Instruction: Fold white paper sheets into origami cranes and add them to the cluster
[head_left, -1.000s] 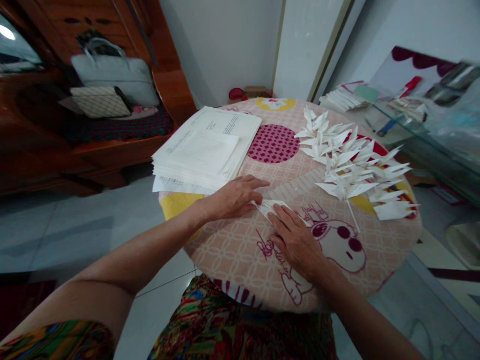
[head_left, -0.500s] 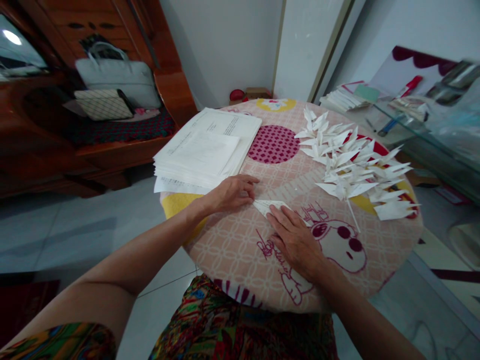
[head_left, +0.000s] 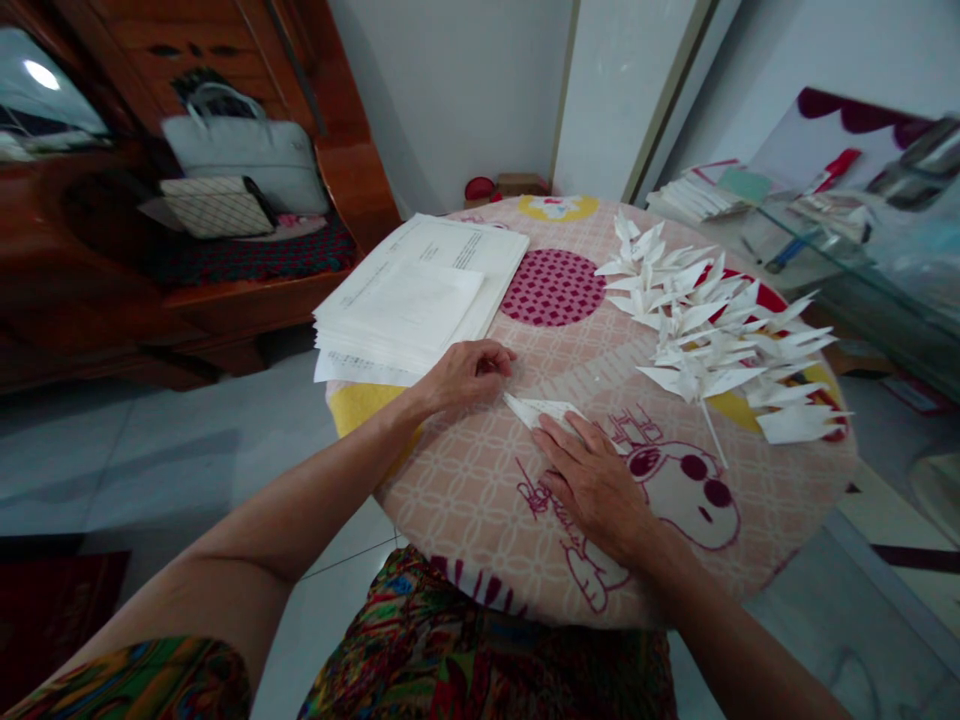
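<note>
A small folded piece of white paper (head_left: 541, 410) lies on the round table (head_left: 480, 520), which wears a pink patterned cloth. My right hand (head_left: 596, 485) lies flat on the paper's near end, fingers stretched out and pressing it down. My left hand (head_left: 466, 372) rests on the cloth just left of the paper's pointed tip, its fingers curled in. A heap of several finished white folded paper shapes (head_left: 712, 335) lies on the right side of the table.
A thick stack of white sheets (head_left: 420, 300) sits at the table's left rear, overhanging the edge. A wooden bench (head_left: 225, 290) with a grey bag (head_left: 244, 160) stands to the left. A glass-topped surface (head_left: 862, 260) with clutter is on the right.
My left hand has pulled back from the paper and its fingers have curled in. My right hand has stayed flat on the paper.
</note>
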